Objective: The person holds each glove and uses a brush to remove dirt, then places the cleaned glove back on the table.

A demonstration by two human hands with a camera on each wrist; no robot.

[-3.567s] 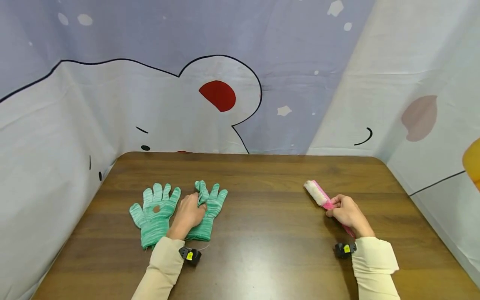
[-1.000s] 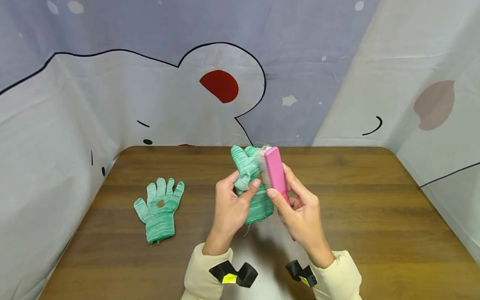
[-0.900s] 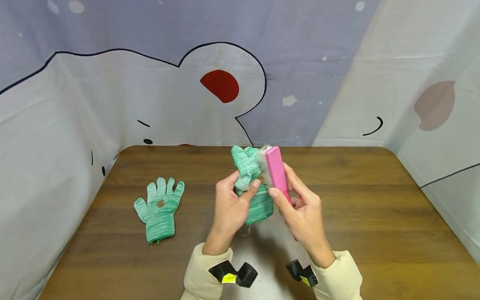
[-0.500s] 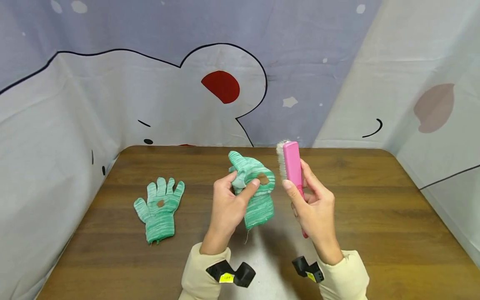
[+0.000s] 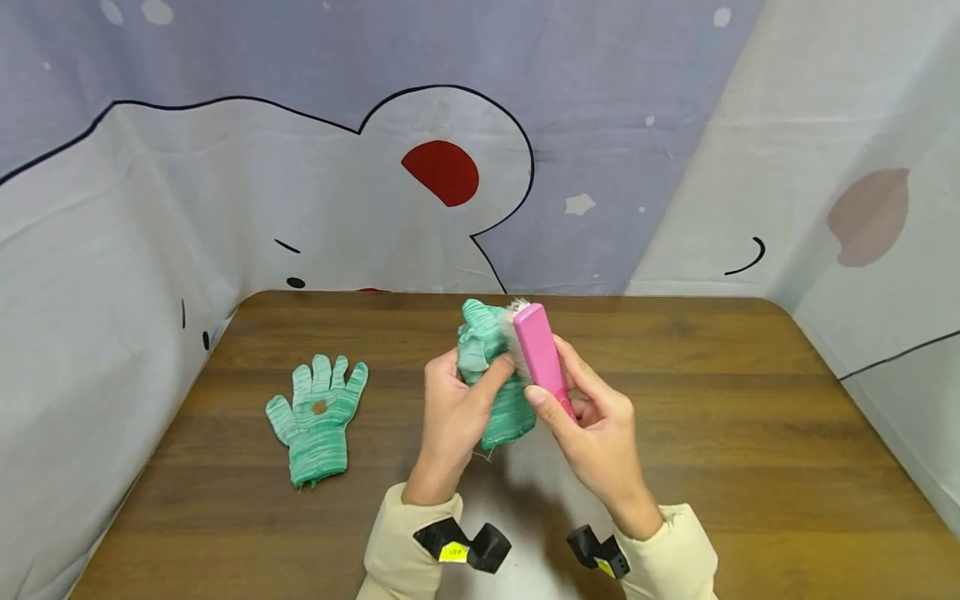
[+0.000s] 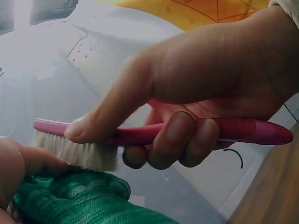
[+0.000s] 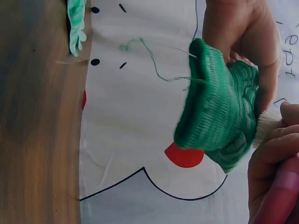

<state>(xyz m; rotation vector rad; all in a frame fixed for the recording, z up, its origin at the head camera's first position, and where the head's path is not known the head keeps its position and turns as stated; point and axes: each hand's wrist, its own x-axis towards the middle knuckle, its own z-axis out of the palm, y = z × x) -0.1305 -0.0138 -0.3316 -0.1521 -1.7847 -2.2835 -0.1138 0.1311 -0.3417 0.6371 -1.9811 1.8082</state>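
Note:
My left hand [image 5: 456, 417] pinches a green knitted glove [image 5: 510, 412] above the table, its thumb on top and the glove's fingers bunched. My right hand [image 5: 600, 433] grips a pink brush [image 5: 542, 350] by its handle, thumb laid along the neck. The brush's pale bristles [image 6: 79, 151] touch the glove, as the left wrist view shows. In the right wrist view the glove's cuff [image 7: 201, 102] hangs toward the camera with loose green threads. The brown spot seen earlier on this glove is hidden behind the brush and thumb.
A second green glove [image 5: 318, 446] lies flat on the wooden table [image 5: 712, 467] to the left, a round brown spot [image 5: 320, 407] on its palm. A printed cloth [image 5: 315, 200] hangs behind the table and at both sides.
The glove was lifted from the table and brought to the middle, as was the brush. Half a second ago the brush was apart from the glove; it has moved left back onto it.

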